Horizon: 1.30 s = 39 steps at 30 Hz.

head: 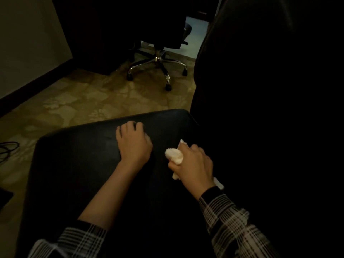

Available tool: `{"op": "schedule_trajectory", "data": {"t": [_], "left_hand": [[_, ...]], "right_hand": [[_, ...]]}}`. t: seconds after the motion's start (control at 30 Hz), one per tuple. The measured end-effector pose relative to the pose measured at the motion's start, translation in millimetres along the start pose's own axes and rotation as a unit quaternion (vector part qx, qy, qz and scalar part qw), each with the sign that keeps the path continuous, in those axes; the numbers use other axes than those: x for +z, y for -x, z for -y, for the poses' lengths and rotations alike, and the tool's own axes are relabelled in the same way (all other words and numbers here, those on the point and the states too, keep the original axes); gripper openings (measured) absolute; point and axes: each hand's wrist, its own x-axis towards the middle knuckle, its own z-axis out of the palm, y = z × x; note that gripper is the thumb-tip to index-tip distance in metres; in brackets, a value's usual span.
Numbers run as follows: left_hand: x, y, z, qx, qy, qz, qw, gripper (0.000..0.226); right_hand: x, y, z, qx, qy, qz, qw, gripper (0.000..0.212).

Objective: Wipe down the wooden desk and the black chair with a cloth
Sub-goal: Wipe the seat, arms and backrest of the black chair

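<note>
A black chair seat (pixel 80 164) fills the lower middle of the view, its dark backrest (pixel 260 90) rising at the right. My left hand (pixel 133 144) rests on the seat near its far edge, fingers bent down onto the surface and holding nothing. My right hand (pixel 193 164) grips a bunched white cloth (pixel 175 155) and holds it against the seat close to the backrest. Bits of the cloth stick out above and below my fist. The wooden desk cannot be made out in this dim view.
A second black office chair (pixel 160 58) with a chrome star base stands on the patterned carpet (pixel 83 101) beyond the seat. A pale wall panel (pixel 28 43) is at the left. Dark cables (pixel 7 148) lie on the floor at the left edge.
</note>
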Motion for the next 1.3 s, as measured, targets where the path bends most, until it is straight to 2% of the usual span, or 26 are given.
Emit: {"op": "schedule_trajectory", "data": {"t": [0.07, 0.17, 0.27, 0.37, 0.47, 0.57, 0.67, 0.7, 0.77, 0.83, 0.97, 1.07, 1.2, 1.3], "left_hand": [[4.4, -13.8, 8.4, -0.059, -0.009, -0.005, 0.998, 0.039], [5.6, -39.3, 12.4, -0.104, -0.037, 0.049, 0.993, 0.053], [9.4, -60.2, 7.1, -0.094, -0.092, 0.116, 0.985, 0.059], [18.9, -65.9, 7.5, -0.062, -0.110, 0.143, 0.982, 0.055], [21.0, -67.0, 14.8, -0.040, -0.122, 0.140, 0.982, 0.052], [18.3, -72.5, 23.7, -0.022, -0.092, 0.097, 0.991, 0.040], [16.6, -80.4, 32.9, -0.067, -0.033, 0.062, 0.995, 0.025], [16.0, -83.1, 33.1, -0.086, -0.020, 0.057, 0.994, 0.024], [15.8, -86.9, 31.1, -0.109, -0.014, 0.049, 0.993, 0.022], [18.2, -91.7, 28.8, -0.109, -0.016, 0.042, 0.993, 0.023], [25.9, -92.5, 28.4, -0.101, -0.022, 0.029, 0.994, 0.022], [29.3, -90.1, 25.1, -0.097, -0.039, 0.021, 0.994, 0.020], [36.9, -92.7, 24.5, -0.098, -0.032, 0.007, 0.995, 0.021], [38.7, -93.2, 22.0, -0.091, -0.024, 0.006, 0.996, 0.023]], "right_hand": [[2.9, -25.9, 5.0, 0.002, 0.010, -0.003, 1.000, 0.054], [9.7, -77.4, 14.2, 0.019, 0.008, -0.039, 0.999, 0.047], [11.1, -133.2, 19.2, 0.030, 0.018, -0.048, 0.998, 0.046], [9.7, -182.9, 21.4, 0.035, 0.010, -0.048, 0.998, 0.041], [7.3, -206.5, 29.9, 0.050, -0.006, -0.040, 0.998, 0.038], [7.3, -169.1, 36.0, 0.023, -0.025, -0.027, 0.999, 0.048], [15.4, -97.8, 39.7, -0.053, -0.012, -0.035, 0.998, 0.055], [18.2, -87.8, 38.7, -0.064, -0.007, -0.047, 0.997, 0.054], [15.9, -102.9, 36.2, -0.062, -0.005, -0.018, 0.998, 0.055], [13.8, -145.6, 31.4, -0.046, -0.018, 0.015, 0.999, 0.056], [15.3, -239.1, 23.5, 0.054, -0.051, -0.019, 0.997, 0.039], [10.6, -256.9, 24.3, 0.112, -0.050, 0.004, 0.992, 0.037], [18.4, -183.7, 40.4, 0.014, -0.048, -0.018, 0.999, 0.053], [22.6, -168.8, 40.8, -0.047, -0.059, -0.025, 0.997, 0.051]]}}
